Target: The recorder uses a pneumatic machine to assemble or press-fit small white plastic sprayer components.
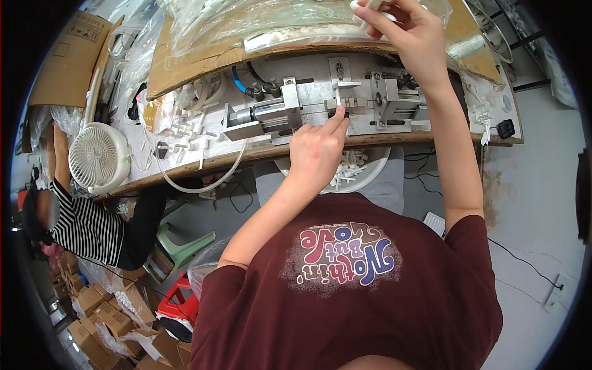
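My left hand (317, 148) reaches to the metal fixture (351, 103) at the middle of the bench. Its index finger points forward and the other fingers are drawn in. The fingertips close at the near end of a slim white plastic piece (338, 95) standing across the fixture; the underside of the grip is hidden. My right hand (410, 34) is raised at the top, over the far side of the bench, with its fingers closed around small white plastic parts (369, 11). Metal cylinder units flank the fixture on the left (265, 114) and right (401, 102).
On my lap rests a white bowl (377, 174) of small white parts. White fittings (188, 139) and a round white fan (99, 158) stand on the left. Cardboard and plastic bags (259, 24) line the back. A person in a striped top (89, 228) sits far left.
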Demonstrator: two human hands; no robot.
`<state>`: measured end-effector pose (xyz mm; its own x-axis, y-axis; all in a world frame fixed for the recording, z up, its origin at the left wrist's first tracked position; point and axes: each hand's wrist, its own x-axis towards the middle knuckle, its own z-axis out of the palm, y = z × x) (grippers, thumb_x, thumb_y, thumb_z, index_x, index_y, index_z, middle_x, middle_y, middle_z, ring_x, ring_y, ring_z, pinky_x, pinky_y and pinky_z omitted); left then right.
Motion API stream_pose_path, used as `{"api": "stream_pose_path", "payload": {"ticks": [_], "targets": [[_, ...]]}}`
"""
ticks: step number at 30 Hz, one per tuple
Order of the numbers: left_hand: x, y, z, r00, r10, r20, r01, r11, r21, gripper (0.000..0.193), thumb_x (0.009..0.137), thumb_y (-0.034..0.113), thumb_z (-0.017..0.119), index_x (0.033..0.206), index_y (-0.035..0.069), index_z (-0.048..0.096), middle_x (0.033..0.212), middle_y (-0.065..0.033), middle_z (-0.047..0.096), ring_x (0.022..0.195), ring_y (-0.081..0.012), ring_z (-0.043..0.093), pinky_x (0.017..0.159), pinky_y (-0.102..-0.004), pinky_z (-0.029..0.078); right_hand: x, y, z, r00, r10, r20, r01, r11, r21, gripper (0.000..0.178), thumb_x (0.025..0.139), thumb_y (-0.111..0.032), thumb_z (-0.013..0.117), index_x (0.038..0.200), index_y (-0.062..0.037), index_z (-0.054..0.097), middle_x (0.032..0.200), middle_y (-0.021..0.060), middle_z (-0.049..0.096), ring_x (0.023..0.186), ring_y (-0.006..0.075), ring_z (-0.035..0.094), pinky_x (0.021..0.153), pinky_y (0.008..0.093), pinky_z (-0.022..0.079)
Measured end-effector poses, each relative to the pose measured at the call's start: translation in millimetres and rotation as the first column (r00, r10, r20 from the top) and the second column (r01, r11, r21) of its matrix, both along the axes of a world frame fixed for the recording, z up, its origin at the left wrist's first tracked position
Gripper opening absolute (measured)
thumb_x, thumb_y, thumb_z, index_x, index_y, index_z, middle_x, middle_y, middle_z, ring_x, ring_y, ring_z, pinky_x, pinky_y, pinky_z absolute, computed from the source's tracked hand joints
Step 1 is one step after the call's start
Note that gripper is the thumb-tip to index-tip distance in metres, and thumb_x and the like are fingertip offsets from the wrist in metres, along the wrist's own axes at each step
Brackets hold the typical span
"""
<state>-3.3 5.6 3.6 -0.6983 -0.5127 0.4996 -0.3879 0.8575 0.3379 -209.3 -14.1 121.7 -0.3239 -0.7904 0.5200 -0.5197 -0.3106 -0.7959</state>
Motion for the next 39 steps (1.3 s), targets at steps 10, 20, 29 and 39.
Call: {"api": "stream_pose_path", "payload": {"ticks": [10, 20, 29, 39], "targets": [[0.5, 0.3, 0.4, 1.0, 0.02, 0.006, -0.021, 0.999, 0.031, 0.028, 0.073, 0.011, 0.077, 0.1, 0.007, 0.074, 0.115, -0.0015, 0.071, 0.059, -0.0218, 0.064, 0.06, -0.0306, 0.051, 11.0, 48.4, -15.4, 0.878, 0.065, 0.475, -0.062, 0.998, -0.023, 0.02, 0.097, -0.015, 0.064, 0.109, 0.0013, 0.064, 0.095, 0.0092, 0.069, 0.067, 0.0075, 0.059, 0.061, 0.0228, 0.049], [-0.2, 1.3, 1.0, 0.999, 0.048, -0.004, -0.048, 0.998, 0.041, 0.027, 0.072, 0.014, 0.078, 0.098, 0.01, 0.076, 0.112, 0.0001, 0.072, 0.056, -0.0231, 0.062, 0.057, -0.0307, 0.052, 16.2, 83.8, -19.5, 0.524, 0.236, 0.819, -0.278, 0.956, -0.097, 0.02, 0.097, -0.018, 0.063, 0.107, -0.0009, 0.064, 0.09, 0.0092, 0.069, 0.059, 0.0044, 0.055, 0.052, 0.0196, 0.045], [7.0, 5.3, 23.9, 0.924, 0.043, -0.379, 0.263, 0.648, 0.715, 0.063, 0.074, 0.02, 0.084, 0.128, 0.0, 0.059, 0.131, -0.0142, 0.06, 0.089, -0.0172, 0.069, 0.075, -0.0334, 0.057, 28.0, 102.8, -44.9, 0.296, 0.212, 0.931, -0.375, 0.922, -0.091, 0.02, 0.099, -0.018, 0.06, 0.109, -0.0002, 0.061, 0.09, 0.0071, 0.067, 0.059, 0.0031, 0.054, 0.049, 0.0197, 0.046], [10.2, 8.6, 49.7, 0.923, 0.009, -0.385, 0.36, 0.335, 0.871, 0.046, 0.095, 0.022, 0.067, 0.134, 0.001, 0.057, 0.094, -0.004, 0.063, 0.085, -0.0083, 0.059, 0.07, -0.0237, 0.048, 48.0, 104.2, -56.8, 0.556, 0.068, 0.829, -0.455, 0.859, 0.235, 0.016, 0.09, -0.009, 0.07, 0.101, 0.0021, 0.067, 0.087, 0.0047, 0.067, 0.062, 0.0041, 0.059, 0.051, 0.0184, 0.047]]}}
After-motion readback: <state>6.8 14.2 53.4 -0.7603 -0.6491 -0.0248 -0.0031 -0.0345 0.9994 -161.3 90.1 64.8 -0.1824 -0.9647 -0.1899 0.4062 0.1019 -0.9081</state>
